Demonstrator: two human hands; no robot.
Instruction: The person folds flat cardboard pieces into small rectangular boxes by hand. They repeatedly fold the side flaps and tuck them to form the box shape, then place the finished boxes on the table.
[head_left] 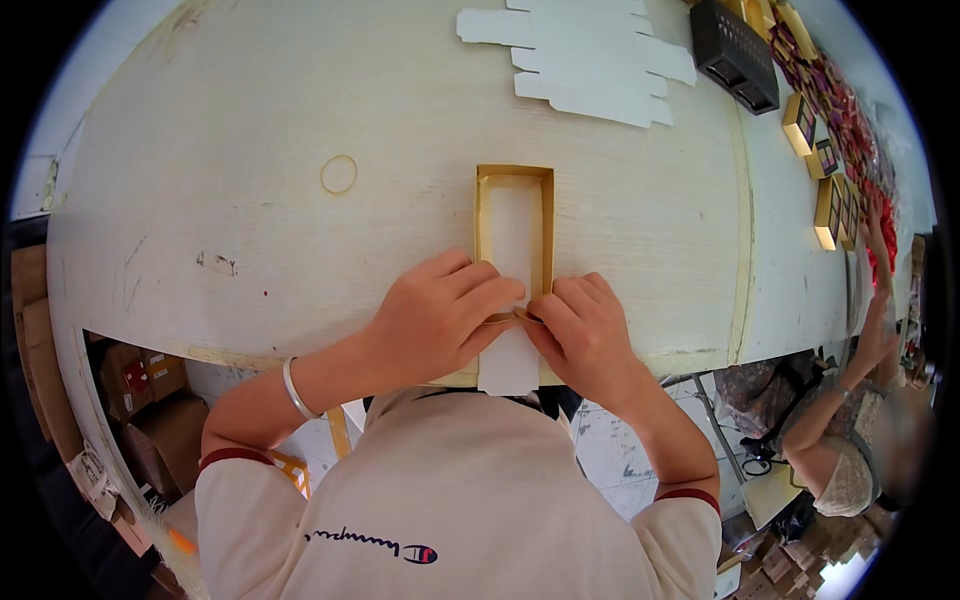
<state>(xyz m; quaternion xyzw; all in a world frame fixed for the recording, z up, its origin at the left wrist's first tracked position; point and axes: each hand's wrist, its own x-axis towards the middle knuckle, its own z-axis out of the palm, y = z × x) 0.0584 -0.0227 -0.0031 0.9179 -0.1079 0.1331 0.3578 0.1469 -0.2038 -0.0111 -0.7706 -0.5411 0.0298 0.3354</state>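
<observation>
An open, shallow box (548, 225) with gold outer walls and a white inside lies lengthwise on the table in front of me. Its long side walls and far end stand up. At the near end, a white flap (509, 372) extends flat toward my body, over the table edge. My left hand (428, 308) is closed on the left near-end tab of the box, bending it inward. Opposite it, my right hand (590, 330) pinches the right tab. The two tabs nearly meet at the middle; the fingers partly hide the near corners.
Flat white die-cut box blanks (590, 65) lie at the far side of the table. Rightward stand a black box (735, 55) and several small gold boxes (798, 124). A co-worker's arm (868, 340) reaches toward red material. A thin rubber band (323, 182) lies left; cardboard boxes (165, 435) sit below.
</observation>
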